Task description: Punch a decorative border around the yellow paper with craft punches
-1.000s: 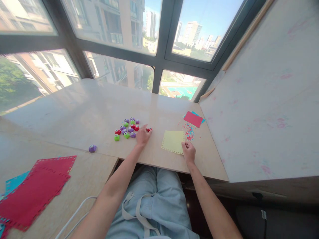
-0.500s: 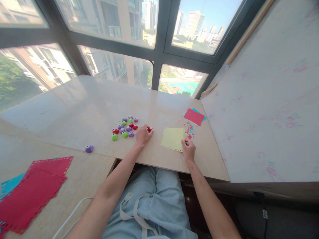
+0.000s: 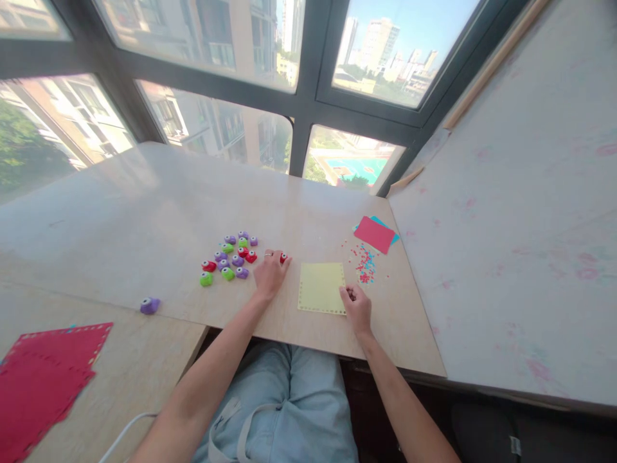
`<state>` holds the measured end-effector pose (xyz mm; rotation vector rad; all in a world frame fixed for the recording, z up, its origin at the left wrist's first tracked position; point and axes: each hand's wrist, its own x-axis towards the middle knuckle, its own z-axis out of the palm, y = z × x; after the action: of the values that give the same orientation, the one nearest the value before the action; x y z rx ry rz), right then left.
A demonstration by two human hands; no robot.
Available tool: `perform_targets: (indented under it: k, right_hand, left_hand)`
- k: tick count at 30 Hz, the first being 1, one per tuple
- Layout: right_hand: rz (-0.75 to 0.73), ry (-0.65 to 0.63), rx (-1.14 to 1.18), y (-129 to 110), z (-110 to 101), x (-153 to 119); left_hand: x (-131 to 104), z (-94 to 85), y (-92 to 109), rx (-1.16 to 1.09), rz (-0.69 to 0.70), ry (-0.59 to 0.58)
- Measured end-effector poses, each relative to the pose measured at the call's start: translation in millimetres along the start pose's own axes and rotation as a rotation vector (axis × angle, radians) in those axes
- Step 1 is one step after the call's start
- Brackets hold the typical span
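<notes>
My left hand (image 3: 270,273) rests on the table with its fingers closed around a small red craft punch (image 3: 283,258). To its right lies a yellow paper sheet (image 3: 321,287) with punched holes along its left, bottom and right edges. My right hand (image 3: 357,305) pinches the sheet's right edge near the lower corner. Just left of my left hand sits a group of small craft punches, among them a purple punch (image 3: 241,273), a green punch (image 3: 228,274) and a red punch (image 3: 209,265).
Red and blue punched-out bits (image 3: 366,267) lie scattered beyond my right hand. Behind them is a red card (image 3: 375,235) over blue ones. A lone purple punch (image 3: 150,305) and red sheets with punched edges (image 3: 48,379) are at left. A wall (image 3: 506,225) bounds the right.
The view has shifted slightly, so the table things appear lower and further left. Both hands keep their holds on the red craft punch and the yellow paper sheet.
</notes>
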<state>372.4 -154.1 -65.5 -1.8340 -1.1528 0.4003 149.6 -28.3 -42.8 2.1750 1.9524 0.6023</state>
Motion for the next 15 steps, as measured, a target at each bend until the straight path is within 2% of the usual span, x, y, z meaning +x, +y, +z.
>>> perform_targets:
  k: [9,15]
  right_hand:
    - [0.038,-0.007,0.046,-5.6,-0.7,-3.0]
    - [0.041,-0.006,0.084,-3.2,-0.8,-5.5]
  left_hand:
    - [0.0,-2.0,2.1,0.025,-0.033,0.023]
    - [-1.0,-1.3,-0.3,0.002,0.008,0.016]
